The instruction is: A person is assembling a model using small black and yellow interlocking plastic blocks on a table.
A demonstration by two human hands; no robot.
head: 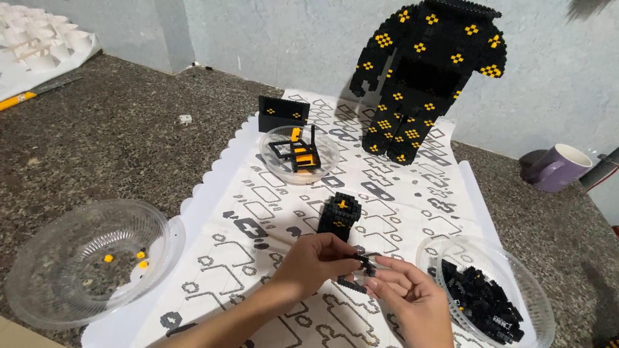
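- Here, the left hand (314,260) and right hand (405,291) each close their grip on one small black brick piece (365,263), pinched between the fingertips.
- Just beyond stands a black block (339,216).
- Farther back, the brick figure (425,71) rises on the worktop (116,142).

Soft even light, sharp focus (edges slightly stretched), faint shadows.

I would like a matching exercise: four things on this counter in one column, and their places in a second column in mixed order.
Things:
1. purple mug
2. bowl of black bricks
3. big black and yellow figure
4. nearly empty bowl

Places:
A. near left
B. far right, on its side
C. near right
D. standing against the wall

Pairs: 1-B, 2-C, 3-D, 4-A
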